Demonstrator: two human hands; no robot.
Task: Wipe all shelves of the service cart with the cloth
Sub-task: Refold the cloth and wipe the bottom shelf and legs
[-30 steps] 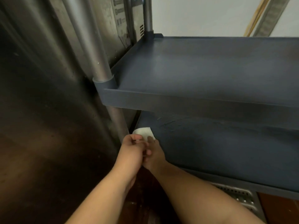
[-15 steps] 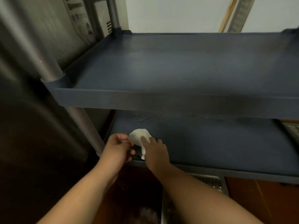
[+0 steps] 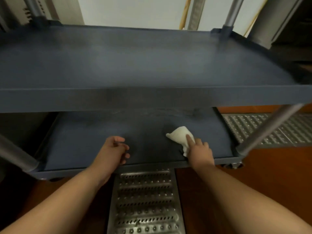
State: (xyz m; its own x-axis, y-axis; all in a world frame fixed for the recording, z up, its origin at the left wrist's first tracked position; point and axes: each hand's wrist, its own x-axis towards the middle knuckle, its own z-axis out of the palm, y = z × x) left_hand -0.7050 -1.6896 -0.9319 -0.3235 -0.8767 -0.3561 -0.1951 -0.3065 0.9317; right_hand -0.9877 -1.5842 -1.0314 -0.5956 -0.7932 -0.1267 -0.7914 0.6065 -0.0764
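White crumpled cloth (image 3: 179, 135) sits on the lower dark blue plastic shelf (image 3: 87, 142) of the service cart, right of centre in the frame, near the shelf's front rim. Right hand (image 3: 200, 152) is on the cloth's near edge: index finger stretched forward and pressing on top of it, other fingers (image 3: 202, 144) bent at its edge, part of the cloth bunched under the palm. Can't tell whether the thumb is hooked under it. Left hand (image 3: 112, 152) is over the same shelf at centre frame, well apart from the cloth, fingers loosely curled with nothing in them; can't tell if it touches the shelf surface. Upper dark blue plastic shelf (image 3: 152, 65) fills the top half of the frame, raised rim all round, blurred. Grey metal cart posts: one at lower left (image 3: 15, 156), one at right (image 3: 268, 129), one at upper right (image 3: 233, 12) rising from the upper shelf corner. Perforated metal floor grate (image 3: 145, 200) runs along the bottom centre between both forearms, a second grate strip (image 3: 263, 127) at right behind the post. Reddish-brown floor (image 3: 270, 174) on either side. Caster wheel (image 3: 233, 165) just under the lower shelf's front right corner. Pale wall (image 3: 131, 12) at top centre.
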